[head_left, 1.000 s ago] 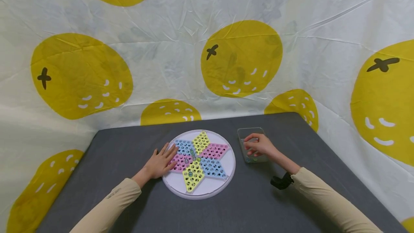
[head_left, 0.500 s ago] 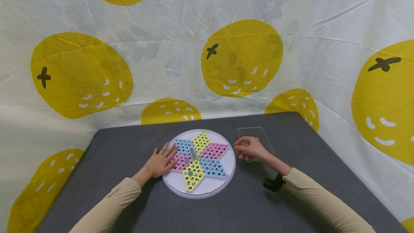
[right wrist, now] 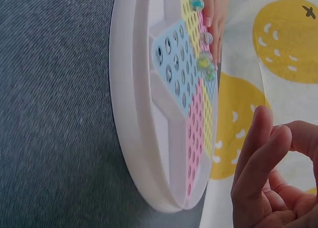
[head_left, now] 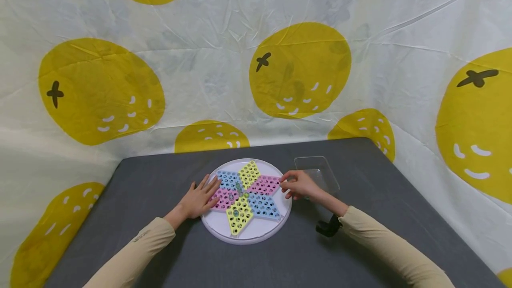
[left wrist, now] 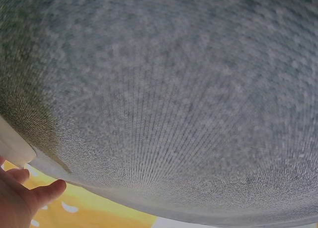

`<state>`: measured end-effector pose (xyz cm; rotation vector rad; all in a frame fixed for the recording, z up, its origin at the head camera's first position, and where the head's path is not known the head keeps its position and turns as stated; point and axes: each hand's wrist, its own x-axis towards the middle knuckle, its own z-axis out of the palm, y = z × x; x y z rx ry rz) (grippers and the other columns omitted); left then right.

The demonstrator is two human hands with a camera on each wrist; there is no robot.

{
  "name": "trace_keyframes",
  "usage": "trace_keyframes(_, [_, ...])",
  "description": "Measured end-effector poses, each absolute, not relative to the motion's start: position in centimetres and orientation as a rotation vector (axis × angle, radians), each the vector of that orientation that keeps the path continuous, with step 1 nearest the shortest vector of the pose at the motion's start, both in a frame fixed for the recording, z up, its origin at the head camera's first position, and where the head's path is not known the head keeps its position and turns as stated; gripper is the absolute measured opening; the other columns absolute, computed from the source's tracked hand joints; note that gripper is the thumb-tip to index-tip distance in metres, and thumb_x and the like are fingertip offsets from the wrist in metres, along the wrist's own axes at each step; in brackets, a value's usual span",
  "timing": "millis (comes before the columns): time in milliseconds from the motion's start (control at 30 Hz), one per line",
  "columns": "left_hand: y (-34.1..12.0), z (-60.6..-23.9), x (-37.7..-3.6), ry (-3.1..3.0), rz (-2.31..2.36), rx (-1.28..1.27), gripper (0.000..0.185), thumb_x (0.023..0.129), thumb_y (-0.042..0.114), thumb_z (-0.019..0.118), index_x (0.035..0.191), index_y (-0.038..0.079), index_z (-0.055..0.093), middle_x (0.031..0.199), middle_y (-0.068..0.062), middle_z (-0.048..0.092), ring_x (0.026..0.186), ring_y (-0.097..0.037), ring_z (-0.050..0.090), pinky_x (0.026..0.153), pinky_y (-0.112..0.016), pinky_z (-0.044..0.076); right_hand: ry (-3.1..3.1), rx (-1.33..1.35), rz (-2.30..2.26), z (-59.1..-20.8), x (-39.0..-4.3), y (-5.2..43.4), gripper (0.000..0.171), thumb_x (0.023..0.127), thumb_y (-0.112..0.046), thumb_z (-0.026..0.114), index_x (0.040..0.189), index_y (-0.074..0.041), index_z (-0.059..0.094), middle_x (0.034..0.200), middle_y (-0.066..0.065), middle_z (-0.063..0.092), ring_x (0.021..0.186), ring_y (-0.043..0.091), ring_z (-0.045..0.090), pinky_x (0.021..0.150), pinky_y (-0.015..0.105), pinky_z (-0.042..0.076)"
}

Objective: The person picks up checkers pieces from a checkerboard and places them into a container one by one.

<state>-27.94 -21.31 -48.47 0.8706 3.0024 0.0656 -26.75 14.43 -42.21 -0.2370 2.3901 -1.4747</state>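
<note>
Meanwhile, left hand (head_left: 198, 200) lies flat on board (head_left: 246, 230); right hand's (head_left: 299, 185) curled fingers' hold unclear, tray (head_left: 318, 172) beside.

Left hand (head_left: 198, 200) flat, fingers straight; right hand (head_left: 298, 185) fingers curled.

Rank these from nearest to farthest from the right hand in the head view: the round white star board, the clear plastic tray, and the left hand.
1. Round white star board: its right edge lies under the right hand.
2. Clear plastic tray: just behind and right of that hand.
3. Left hand: resting on the board's far left side.
</note>
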Motion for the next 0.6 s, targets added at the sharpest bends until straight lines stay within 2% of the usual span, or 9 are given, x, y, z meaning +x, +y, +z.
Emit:
trace_keyframes(133, [-21.3, -48.4, -28.0, 3.005, 0.056, 0.876, 0.062, 0.091, 0.05, 0.031, 0.143, 0.019, 0.018, 0.151, -0.004, 0.017, 0.138, -0.033, 0.009, 0.099, -0.065, 0.019, 2.383, -0.283, -1.455, -42.4, -26.7, 13.5, 0.025, 0.084, -0.017, 0.06, 0.103, -0.001, 0.058, 0.083, 0.021, 0.067, 0.053, 0.014, 0.063, 0.047, 0.03, 0.049])
trace_keyframes(333, [-21.3, -48.4, -27.9, 2.996, 0.052, 0.864, 0.062, 0.092, 0.05, 0.031, 0.143, 0.019, 0.018, 0.151, -0.004, 0.016, 0.138, -0.033, 0.009, 0.099, -0.065, 0.018, 2.369, -0.301, -1.435, -42.7, -26.6, 12.0, 0.02, 0.083, -0.017, 0.06, 0.098, -0.003, 0.059, 0.077, 0.014, 0.068, 0.053, 0.012, 0.062, 0.044, 0.026, 0.047])
trace_keyframes(600, [-21.2, -48.2, -27.8, 2.979, 0.048, 0.848, 0.062, 0.091, 0.05, 0.031, 0.143, 0.02, 0.017, 0.151, -0.003, 0.014, 0.139, -0.032, 0.007, 0.1, -0.065, 0.018, 2.361, -0.313, -1.416, -42.8, -26.4, 9.9, 0.017, 0.082, -0.017, 0.061, 0.094, -0.005, 0.06, 0.076, 0.015, 0.068, 0.052, 0.012, 0.062, 0.043, 0.025, 0.047])
